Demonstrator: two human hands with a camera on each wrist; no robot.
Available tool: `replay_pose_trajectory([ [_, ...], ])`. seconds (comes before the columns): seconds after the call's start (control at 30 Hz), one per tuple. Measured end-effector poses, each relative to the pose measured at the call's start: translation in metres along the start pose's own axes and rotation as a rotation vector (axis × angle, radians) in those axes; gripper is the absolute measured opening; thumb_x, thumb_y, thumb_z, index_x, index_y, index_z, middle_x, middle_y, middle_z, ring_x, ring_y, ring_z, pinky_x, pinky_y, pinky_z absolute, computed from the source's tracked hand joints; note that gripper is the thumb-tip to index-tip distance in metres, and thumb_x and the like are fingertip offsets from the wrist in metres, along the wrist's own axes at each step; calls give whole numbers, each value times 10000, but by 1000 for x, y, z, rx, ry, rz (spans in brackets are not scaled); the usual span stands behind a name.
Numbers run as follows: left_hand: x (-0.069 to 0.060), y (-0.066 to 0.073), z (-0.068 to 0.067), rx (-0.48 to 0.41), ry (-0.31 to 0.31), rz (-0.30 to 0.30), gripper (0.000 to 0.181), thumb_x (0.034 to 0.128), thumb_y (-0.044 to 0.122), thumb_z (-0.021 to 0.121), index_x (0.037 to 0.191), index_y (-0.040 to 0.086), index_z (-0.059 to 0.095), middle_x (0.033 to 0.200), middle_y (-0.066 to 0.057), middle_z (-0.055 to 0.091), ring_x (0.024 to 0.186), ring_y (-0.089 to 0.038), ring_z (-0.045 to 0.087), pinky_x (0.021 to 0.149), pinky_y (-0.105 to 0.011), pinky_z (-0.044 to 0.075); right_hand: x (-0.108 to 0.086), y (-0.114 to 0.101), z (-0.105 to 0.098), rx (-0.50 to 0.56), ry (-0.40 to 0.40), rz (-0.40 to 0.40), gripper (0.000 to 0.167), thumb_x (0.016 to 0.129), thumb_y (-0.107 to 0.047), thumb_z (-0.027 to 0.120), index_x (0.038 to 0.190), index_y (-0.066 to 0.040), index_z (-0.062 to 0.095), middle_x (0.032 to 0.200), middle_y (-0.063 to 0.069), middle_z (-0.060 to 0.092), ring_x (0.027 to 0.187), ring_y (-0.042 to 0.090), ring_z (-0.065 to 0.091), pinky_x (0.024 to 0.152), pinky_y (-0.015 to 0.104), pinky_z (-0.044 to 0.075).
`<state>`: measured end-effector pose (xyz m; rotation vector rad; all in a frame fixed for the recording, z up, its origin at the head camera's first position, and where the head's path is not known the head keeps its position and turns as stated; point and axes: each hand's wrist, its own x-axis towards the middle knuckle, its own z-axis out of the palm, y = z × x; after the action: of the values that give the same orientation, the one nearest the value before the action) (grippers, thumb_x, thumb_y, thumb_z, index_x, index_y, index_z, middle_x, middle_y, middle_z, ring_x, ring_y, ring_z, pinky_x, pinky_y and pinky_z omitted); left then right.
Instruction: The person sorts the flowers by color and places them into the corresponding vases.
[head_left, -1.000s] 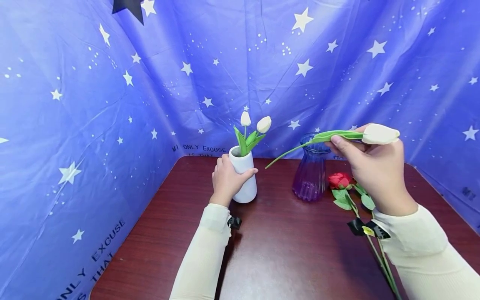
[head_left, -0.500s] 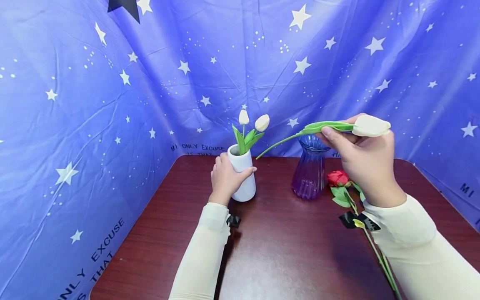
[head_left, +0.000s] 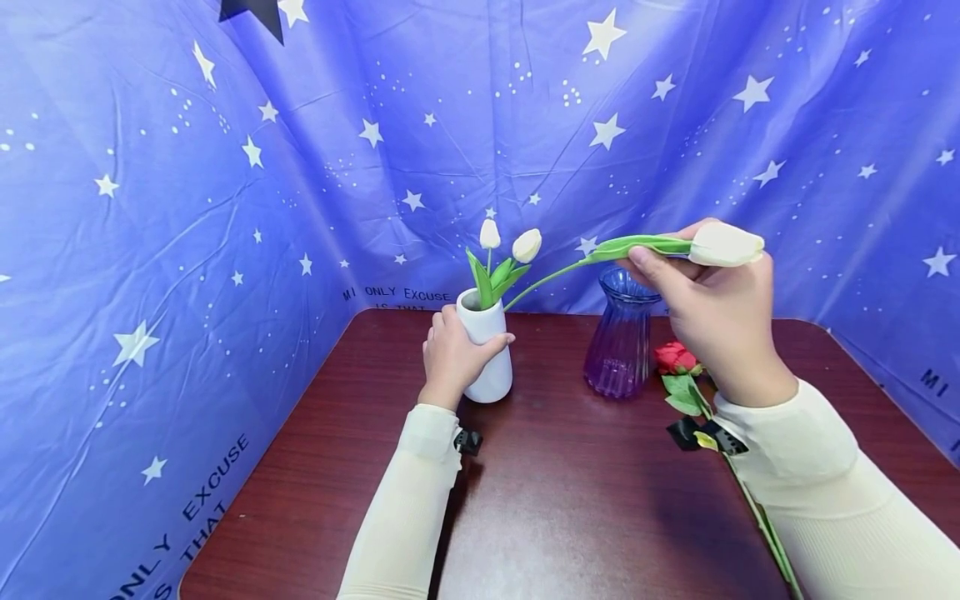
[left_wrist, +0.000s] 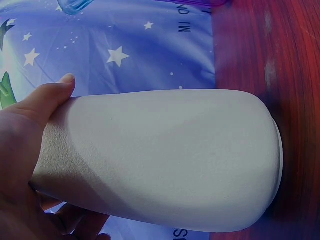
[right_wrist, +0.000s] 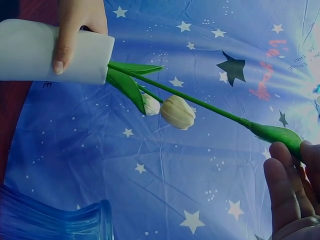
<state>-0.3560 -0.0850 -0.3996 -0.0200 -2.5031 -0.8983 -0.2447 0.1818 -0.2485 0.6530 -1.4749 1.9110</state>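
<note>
My left hand (head_left: 456,354) grips a white vase (head_left: 491,375) that stands on the table, thumb on one side and fingers round the other. Two white tulips (head_left: 527,246) with green leaves rise from its mouth. Between thumb and fingers, my right hand (head_left: 723,321) pinches a third white tulip (head_left: 726,245) by its leafy part, the bloom pointing right. Its thin green stem (right_wrist: 200,102) slants down leftward to the vase's rim. Whether the stem's tip is inside the mouth cannot be told. The left wrist view is mostly filled by the vase's side (left_wrist: 170,155).
A blue-purple glass vase (head_left: 619,350) stands right of the white one, below my right hand. Red roses with long stems (head_left: 677,358) lie on the dark red table (head_left: 570,492), partly hidden by the right forearm. Starry blue cloth (head_left: 450,150) hangs behind and at the sides.
My right hand has moved left and slightly up with the tulip, bringing its stem end from beside the glass vase to the white vase's rim. The left hand keeps its grip in place.
</note>
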Motion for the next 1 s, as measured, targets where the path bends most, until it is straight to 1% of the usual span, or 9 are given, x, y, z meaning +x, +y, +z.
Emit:
replay_pose_trajectory([
  [0.23,-1,0,0,-5,3,2,972,677,738,810,1316,73,502,1077,-82,560,1001,-291,601,879,-500,509,3,-1,5,8,-25,-10,191,796,167,781,920,152,637,884,173,788,802,256,793,722,356,600],
  [0.33,-1,0,0,-10,5,1,960,682,710,830,1319,71,500,1073,-83,559,1001,-294,600,881,-508,506,4,-1,7,-10,-28,-11,189,796,158,787,918,148,644,880,160,790,805,246,794,726,352,600],
  [0.47,-1,0,0,-19,5,-1,944,687,683,846,1316,70,499,1073,-86,556,1001,-296,596,881,-509,502,4,1,11,-86,-36,-32,183,800,130,803,910,123,657,863,114,797,793,205,795,733,313,608],
  [0.6,-2,1,-1,-16,4,1,958,683,712,827,1313,70,497,1076,-87,556,1002,-295,595,882,-503,504,4,5,14,-155,-59,-54,171,814,107,805,905,98,660,857,76,800,783,175,794,740,278,610],
  [0.63,-2,1,-1,-14,4,2,964,681,723,820,1313,70,498,1076,-87,557,1002,-295,597,881,-503,504,4,6,14,-137,-63,-51,168,814,121,796,903,100,655,862,83,800,785,179,795,741,288,610],
  [0.83,-1,1,-1,-12,0,0,972,675,741,807,1310,72,500,1078,-83,558,1004,-298,603,883,-504,506,4,7,17,-156,-65,-53,171,818,124,790,905,75,651,881,58,803,794,170,794,739,283,609],
  [0.93,-1,1,-1,-12,1,1,969,677,734,812,1311,72,500,1078,-83,559,1004,-297,603,885,-504,506,4,8,19,-207,-70,-58,175,822,110,795,910,66,650,896,30,806,800,146,793,736,259,608],
  [1.0,-1,1,-1,-16,2,1,966,679,728,817,1313,72,500,1079,-82,559,1006,-295,602,884,-507,506,3,10,20,-265,-73,-63,176,823,100,801,908,63,651,899,1,806,799,125,790,726,239,606],
])
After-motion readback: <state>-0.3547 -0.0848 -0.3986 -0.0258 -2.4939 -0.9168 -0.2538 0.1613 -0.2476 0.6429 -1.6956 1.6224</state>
